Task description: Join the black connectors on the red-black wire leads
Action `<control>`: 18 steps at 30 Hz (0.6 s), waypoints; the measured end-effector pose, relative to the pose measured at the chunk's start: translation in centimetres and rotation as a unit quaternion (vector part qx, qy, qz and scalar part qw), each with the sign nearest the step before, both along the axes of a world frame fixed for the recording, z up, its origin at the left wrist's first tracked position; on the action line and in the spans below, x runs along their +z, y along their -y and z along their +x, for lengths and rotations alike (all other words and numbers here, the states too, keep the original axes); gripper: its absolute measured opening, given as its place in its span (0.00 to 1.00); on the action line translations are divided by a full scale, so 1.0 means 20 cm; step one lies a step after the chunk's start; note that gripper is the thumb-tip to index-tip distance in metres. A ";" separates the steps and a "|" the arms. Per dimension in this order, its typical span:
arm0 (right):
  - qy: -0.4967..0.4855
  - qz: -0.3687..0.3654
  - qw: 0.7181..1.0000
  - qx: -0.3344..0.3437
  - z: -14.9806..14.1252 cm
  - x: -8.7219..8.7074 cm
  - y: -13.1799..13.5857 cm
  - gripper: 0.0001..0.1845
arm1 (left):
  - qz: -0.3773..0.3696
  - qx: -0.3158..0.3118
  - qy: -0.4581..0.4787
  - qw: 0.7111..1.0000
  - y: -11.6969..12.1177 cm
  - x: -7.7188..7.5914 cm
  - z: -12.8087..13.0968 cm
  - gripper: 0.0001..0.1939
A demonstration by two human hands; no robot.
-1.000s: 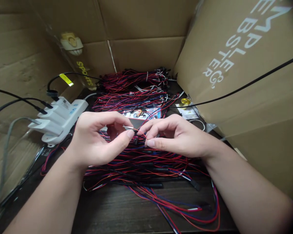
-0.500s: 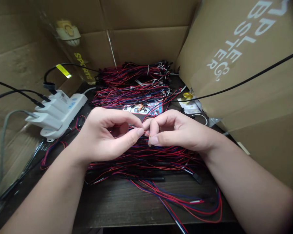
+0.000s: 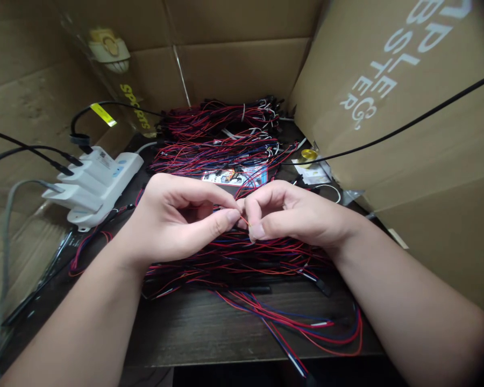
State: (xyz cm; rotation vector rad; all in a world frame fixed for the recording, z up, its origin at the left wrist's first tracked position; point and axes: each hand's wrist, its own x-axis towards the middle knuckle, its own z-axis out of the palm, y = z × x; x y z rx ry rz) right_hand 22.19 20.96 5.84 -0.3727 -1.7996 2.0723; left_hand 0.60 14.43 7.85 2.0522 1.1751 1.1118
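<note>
Pinching a thin red-orange wire between the tips of thumb and forefinger in the left hand, with those tips brought together. Gripping the same wire a little to the right with the right hand, with thumb pressed against curled fingers. Held taut between both hands, just above a spread of red and blue wires in the middle of the dark table. Behind the hands, a printed card, partly covered by wires; farther off, a middle wire bundle, then a far wire bundle near the cardboard back. To the near right, a loop of wires curving close to the table's edge. On the left, a white power strip with plugs and cables; beyond, a clear bottle lettered in yellow. On the right, a small yellow round object beside the lettered cardboard, with a black cable stretching across in front.
</note>
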 end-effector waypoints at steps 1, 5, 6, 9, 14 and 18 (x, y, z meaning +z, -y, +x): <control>-0.005 -0.003 1.000 0.004 0.00 0.00 0.00 0.06 | 0.000 -0.002 0.005 1.000 0.00 0.00 0.00 0.05; -0.011 -0.010 1.000 0.013 0.00 0.00 0.01 0.07 | 0.001 -0.008 0.003 1.000 0.00 0.00 0.00 0.05; -0.011 -0.010 1.000 0.014 0.00 0.00 0.01 0.07 | 0.002 -0.007 -0.002 1.000 0.00 0.00 0.00 0.05; -0.012 -0.003 1.000 0.014 -0.01 0.01 0.01 0.06 | 0.015 -0.007 -0.003 1.000 0.01 0.01 0.00 0.05; -0.018 0.002 1.000 0.011 0.01 0.03 0.02 0.04 | 0.022 0.006 0.016 1.000 0.02 0.03 0.01 0.05; -0.025 0.006 1.000 0.005 0.02 0.04 0.01 0.05 | 0.027 0.013 0.021 0.999 0.02 0.04 0.01 0.05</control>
